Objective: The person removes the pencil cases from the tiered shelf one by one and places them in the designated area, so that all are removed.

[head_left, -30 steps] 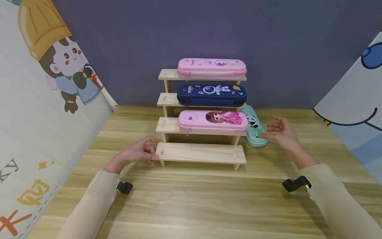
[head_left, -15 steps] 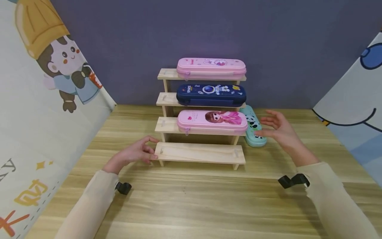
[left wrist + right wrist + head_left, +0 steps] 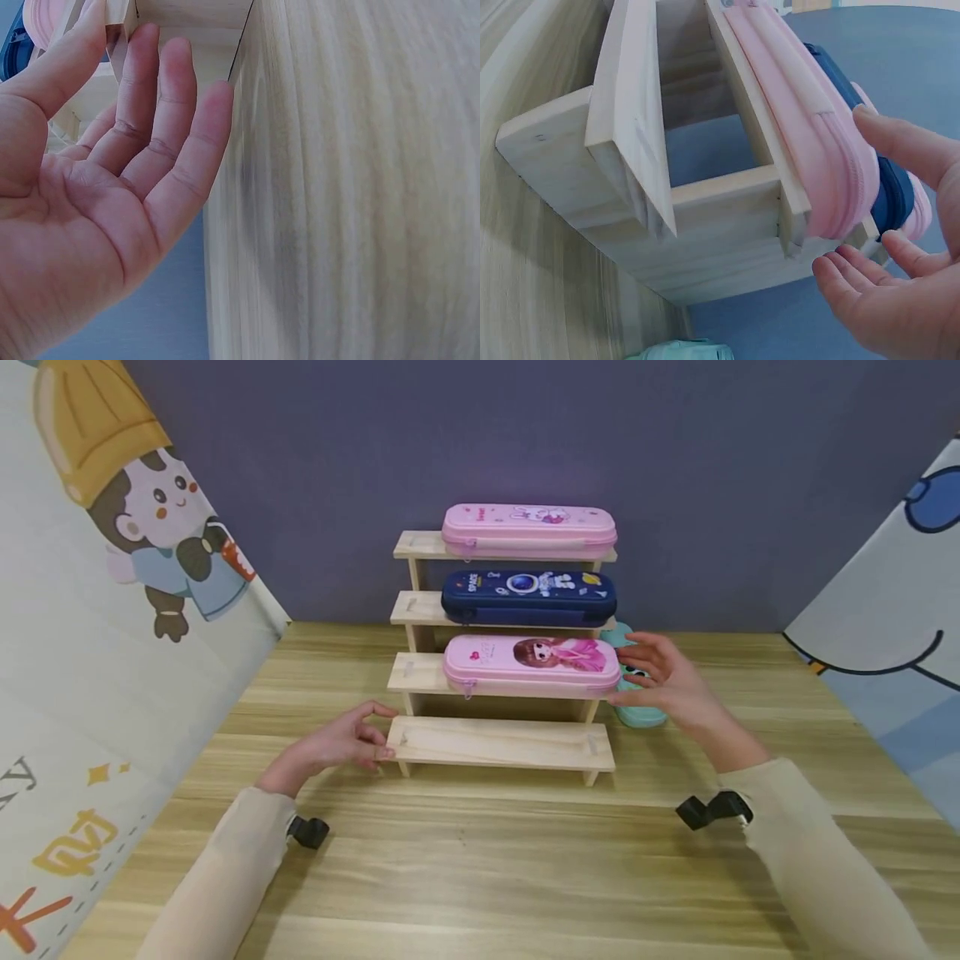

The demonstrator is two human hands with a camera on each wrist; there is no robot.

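Head view: girl pencil case lies left-right.

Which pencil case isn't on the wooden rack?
The teal panda case, lying on the table beside the rack's right end, under the right hand.

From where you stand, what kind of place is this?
Probably a small staged tabletop corner, like a mock stationery display. A stepped wooden rack on a wooden table carries three pencil cases, with a plain purple backdrop behind and cartoon-printed sheets at both sides.
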